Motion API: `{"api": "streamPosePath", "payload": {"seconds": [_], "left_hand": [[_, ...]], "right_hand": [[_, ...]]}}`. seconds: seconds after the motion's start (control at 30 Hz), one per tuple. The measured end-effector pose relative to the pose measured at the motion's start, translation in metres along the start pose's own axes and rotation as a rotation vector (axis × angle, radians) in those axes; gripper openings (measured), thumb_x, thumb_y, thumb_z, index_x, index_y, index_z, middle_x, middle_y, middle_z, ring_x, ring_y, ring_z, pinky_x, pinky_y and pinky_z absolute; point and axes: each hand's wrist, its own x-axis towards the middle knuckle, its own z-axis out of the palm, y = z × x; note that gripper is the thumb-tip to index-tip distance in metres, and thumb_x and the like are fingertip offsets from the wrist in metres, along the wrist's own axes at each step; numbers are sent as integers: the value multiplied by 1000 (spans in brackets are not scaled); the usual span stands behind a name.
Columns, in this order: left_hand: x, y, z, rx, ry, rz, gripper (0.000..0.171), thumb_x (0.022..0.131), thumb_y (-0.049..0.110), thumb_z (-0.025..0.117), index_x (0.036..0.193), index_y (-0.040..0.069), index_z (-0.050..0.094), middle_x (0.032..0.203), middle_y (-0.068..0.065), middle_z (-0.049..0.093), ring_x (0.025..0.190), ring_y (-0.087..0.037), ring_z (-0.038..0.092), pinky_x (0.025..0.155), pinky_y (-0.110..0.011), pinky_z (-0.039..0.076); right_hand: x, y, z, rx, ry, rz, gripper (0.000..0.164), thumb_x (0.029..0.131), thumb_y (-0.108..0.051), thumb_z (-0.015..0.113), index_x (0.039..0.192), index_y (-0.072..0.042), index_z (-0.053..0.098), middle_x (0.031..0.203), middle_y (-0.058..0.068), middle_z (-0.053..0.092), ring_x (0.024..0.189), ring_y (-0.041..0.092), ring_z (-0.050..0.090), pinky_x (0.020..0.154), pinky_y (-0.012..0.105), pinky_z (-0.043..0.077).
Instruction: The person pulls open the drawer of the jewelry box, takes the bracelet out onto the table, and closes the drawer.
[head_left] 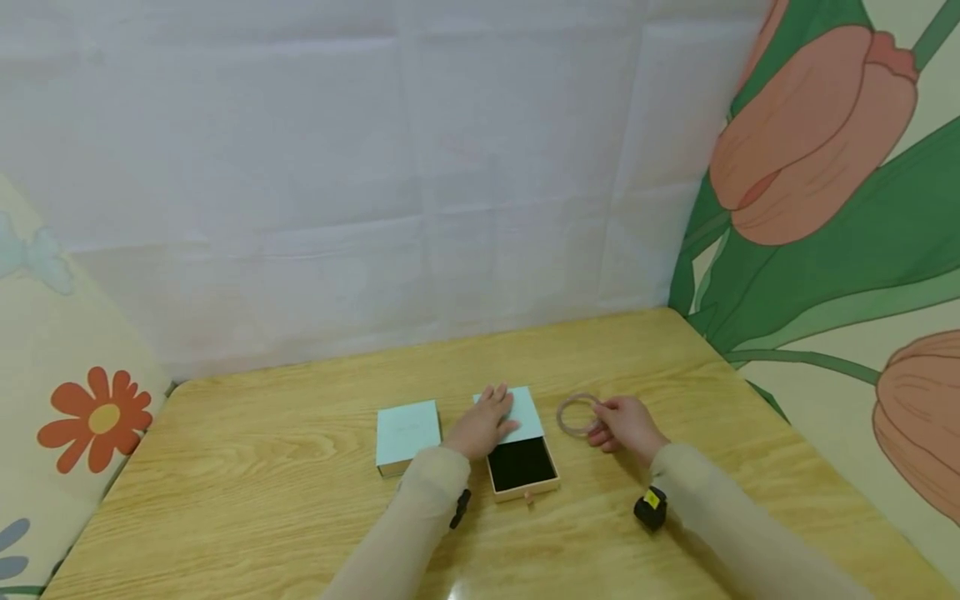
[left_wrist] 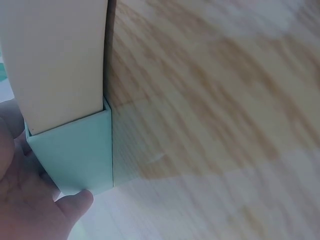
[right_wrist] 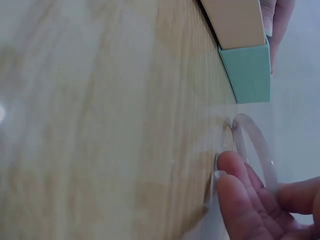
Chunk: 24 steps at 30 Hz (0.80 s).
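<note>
My left hand (head_left: 483,421) rests on the pale blue sleeve (head_left: 528,412) of a drawer box, its fingers stretched over the top. A pink-edged drawer (head_left: 522,468) with a black lining and a small pull tab stands partly out toward me. To the right, my right hand (head_left: 626,425) pinches a translucent greyish bangle (head_left: 576,415) between thumb and fingers. In the right wrist view the bangle (right_wrist: 257,145) is tilted up, its lower edge at or close to the tabletop. The left wrist view shows the sleeve's side (left_wrist: 75,155) beside the hand.
Left of the drawer box lies a second pale blue box (head_left: 408,433), closed. Both sit on a wood-grain table (head_left: 262,500). A white cloth (head_left: 337,167) hangs behind it, and flower-patterned panels (head_left: 825,292) stand at the sides.
</note>
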Motion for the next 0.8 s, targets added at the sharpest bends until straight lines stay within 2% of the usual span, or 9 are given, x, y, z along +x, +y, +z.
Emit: {"api": "streamPosePath", "payload": {"seconds": [0.2, 0.43, 0.8], "left_hand": [[1, -1, 2, -12, 0, -10, 58, 103, 29, 47, 150, -1, 31, 158, -18, 19, 146, -33, 13, 116, -45, 22], [2, -3, 3, -6, 5, 0, 58, 103, 28, 47, 150, -1, 31, 158, -19, 20, 146, -34, 13, 115, -45, 23], [1, -2, 4, -22, 8, -4, 58, 103, 29, 47, 150, -1, 32, 158, -18, 20, 146, -34, 13, 114, -47, 25]], "right_hand": [[5, -3, -7, -100, -7, 17, 27, 103, -8, 47, 103, 18, 52, 71, 12, 68, 55, 14, 65, 49, 26, 55], [10, -2, -10, -119, -7, 55, 20, 100, -8, 50, 89, 8, 50, 62, 10, 63, 48, 12, 60, 44, 24, 52], [15, 0, -13, -183, -37, 63, 18, 98, -5, 50, 83, 3, 45, 57, 6, 59, 45, 11, 58, 42, 22, 50]]}}
